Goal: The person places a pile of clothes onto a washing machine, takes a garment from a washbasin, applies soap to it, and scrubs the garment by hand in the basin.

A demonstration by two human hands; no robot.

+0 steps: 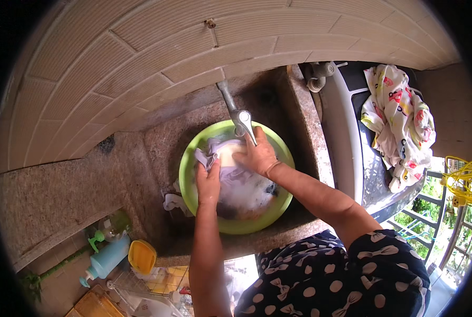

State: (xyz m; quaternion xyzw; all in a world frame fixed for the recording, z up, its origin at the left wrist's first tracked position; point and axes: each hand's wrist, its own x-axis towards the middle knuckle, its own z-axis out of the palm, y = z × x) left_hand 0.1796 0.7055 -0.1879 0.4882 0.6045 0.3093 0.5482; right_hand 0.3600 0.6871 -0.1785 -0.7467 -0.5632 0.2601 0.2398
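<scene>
My left hand (208, 182) pinches the edge of a wet lilac cloth (207, 156) inside a lime-green plastic basin (186, 174). Beside the tap, my right hand (259, 154) has its thumb apart from its fingers. The metal tap's lever (246, 123) overlaps these fingers from above; whether they touch it is unclear. Between both hands shows a cream-coloured patch (228, 152), either part of the fabric or something under it. Cloudy, sudsy water (243, 194) covers more fabric, some of it dark.
The basin stands in a stone sink (164, 142). A whitish cloth (174, 202) lies left of it. At lower left are a blue pump bottle (109, 255) and a yellow container (142, 255). Printed fabric (398, 123) lies on a washing machine (345, 130) to the right.
</scene>
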